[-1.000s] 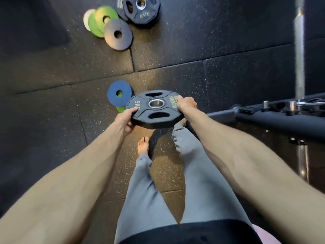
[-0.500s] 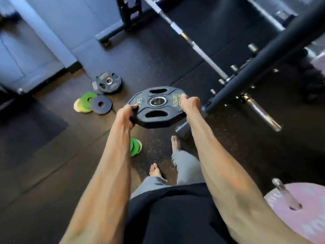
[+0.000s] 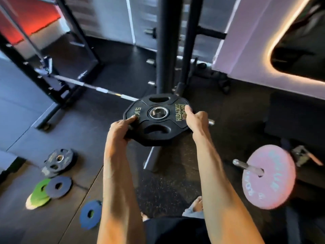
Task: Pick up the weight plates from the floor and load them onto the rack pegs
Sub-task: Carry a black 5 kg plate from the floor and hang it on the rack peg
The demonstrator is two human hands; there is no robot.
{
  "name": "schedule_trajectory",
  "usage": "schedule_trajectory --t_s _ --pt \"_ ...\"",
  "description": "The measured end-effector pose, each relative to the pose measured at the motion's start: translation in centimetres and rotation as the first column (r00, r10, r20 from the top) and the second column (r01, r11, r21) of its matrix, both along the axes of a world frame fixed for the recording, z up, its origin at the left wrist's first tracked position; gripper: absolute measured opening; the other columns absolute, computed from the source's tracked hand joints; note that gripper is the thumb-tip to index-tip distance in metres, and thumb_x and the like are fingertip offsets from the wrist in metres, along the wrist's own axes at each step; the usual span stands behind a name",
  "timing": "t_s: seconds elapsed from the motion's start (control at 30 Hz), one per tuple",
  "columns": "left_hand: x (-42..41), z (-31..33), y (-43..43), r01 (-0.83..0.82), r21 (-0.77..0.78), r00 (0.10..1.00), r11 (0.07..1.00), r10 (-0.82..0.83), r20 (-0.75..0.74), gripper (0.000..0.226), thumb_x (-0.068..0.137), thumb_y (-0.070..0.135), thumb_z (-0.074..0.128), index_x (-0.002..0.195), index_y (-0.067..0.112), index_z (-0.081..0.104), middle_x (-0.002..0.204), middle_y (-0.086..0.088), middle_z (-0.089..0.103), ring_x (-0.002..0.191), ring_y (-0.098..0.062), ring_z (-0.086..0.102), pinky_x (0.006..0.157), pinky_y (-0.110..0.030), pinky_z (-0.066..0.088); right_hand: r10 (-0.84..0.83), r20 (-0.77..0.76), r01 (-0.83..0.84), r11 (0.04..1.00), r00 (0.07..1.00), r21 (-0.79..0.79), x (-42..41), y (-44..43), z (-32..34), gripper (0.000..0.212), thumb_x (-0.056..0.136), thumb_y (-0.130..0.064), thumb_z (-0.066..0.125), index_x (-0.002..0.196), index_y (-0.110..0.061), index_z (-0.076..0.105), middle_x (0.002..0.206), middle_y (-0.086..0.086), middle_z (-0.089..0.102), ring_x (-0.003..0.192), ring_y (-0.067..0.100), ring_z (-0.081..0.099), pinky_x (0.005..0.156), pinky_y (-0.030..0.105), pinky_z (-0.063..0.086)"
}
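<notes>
gym, dark rubber floor (image 3: 175, 187), black rack upright (image 3: 167, 50) ahead. item: black 5kg plate (image 3: 156, 120), held flat in the air, left hand (image 3: 119, 129) and right hand (image 3: 197, 120) gripping opposite rims. change: plate raised from floor level and brought to the rack; bare peg (image 3: 211, 122) just beyond the right hand. pending: tilt, thread on. floor stock: second black plate (image 3: 59, 160), blue disc (image 3: 90, 213).

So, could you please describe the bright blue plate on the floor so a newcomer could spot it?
Look at the dark rubber floor left of the person's left forearm. The bright blue plate lies flat right beside that forearm. Further left, a navy plate overlaps green plates in a heap; this one sits apart.
</notes>
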State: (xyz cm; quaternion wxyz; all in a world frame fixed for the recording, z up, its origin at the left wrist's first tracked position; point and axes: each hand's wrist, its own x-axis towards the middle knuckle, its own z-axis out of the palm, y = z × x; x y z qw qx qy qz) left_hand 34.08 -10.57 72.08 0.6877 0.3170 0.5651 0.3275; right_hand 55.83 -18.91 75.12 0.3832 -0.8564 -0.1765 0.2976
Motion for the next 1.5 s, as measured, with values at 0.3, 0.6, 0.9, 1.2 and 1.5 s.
schedule_trajectory --t_s 0.3,0.6,0.9,1.2,1.5 --pt "21.6 4.1 -3.0 0.189 0.064 0.982 0.980 -0.189 -0.003 0.011 0.085 0.016 0.073 0.079 0.012 0.064 0.071 -0.002 0.068 0.045 -0.007 0.062 0.040 -0.018 0.045 -0.304 -0.042 0.307 0.939 0.952 0.153 17.7 -7.4 2.9 0.053 0.096 -0.051 0.053 0.075 -0.002 0.053 0.106 0.023 0.069 0.100 0.038 0.065 0.090 0.044 0.052" --pt "37.3 6.2 -2.7 0.402 0.075 0.916 0.913 -0.399 -0.048 0.038 0.079 0.023 0.079 0.109 0.004 0.068 0.099 -0.014 0.074 0.087 -0.024 0.073 0.078 -0.040 0.060 -0.494 -0.179 0.524 0.824 0.851 0.216 30.9 -11.2 2.8 0.056 0.097 -0.051 0.054 0.119 0.000 0.058 0.119 0.015 0.063 0.103 0.029 0.062 0.095 0.037 0.051" --pt "52.5 6.7 4.4 0.479 0.162 0.877 0.863 -0.479 -0.041 0.036 0.082 0.011 0.075 0.113 -0.002 0.066 0.100 -0.015 0.073 0.084 -0.022 0.072 0.074 -0.035 0.058 -0.585 -0.216 0.624 0.721 0.781 0.302 43.6 -5.4 2.0 0.064 0.094 -0.055 0.056 0.130 -0.001 0.055 0.131 0.015 0.061 0.115 0.031 0.062 0.102 0.045 0.052" --pt "63.9 9.6 12.3 0.516 0.297 0.855 0.803 -0.502 -0.130 0.024 0.084 0.022 0.074 0.099 0.004 0.069 0.083 -0.004 0.071 0.072 -0.015 0.069 0.063 -0.025 0.059 -0.630 -0.218 0.661 0.659 0.746 0.358 54.0 2.8 3.4 0.060 0.095 -0.052 0.056 0.123 0.001 0.060 0.119 0.013 0.066 0.106 0.029 0.066 0.094 0.040 0.056" --pt "74.5 11.9 17.2 0.474 0.351 0.874 0.807 -0.480 -0.076 0.021 0.087 0.027 0.072 0.100 0.011 0.069 0.094 -0.007 0.075 0.085 -0.021 0.073 0.079 -0.037 0.060 -0.594 -0.256 0.638 0.624 0.762 0.450 65.7 9.1 4.4 0.058 0.095 -0.052 0.055 0.128 -0.004 0.057 0.122 0.010 0.065 0.108 0.025 0.065 0.094 0.038 0.057"
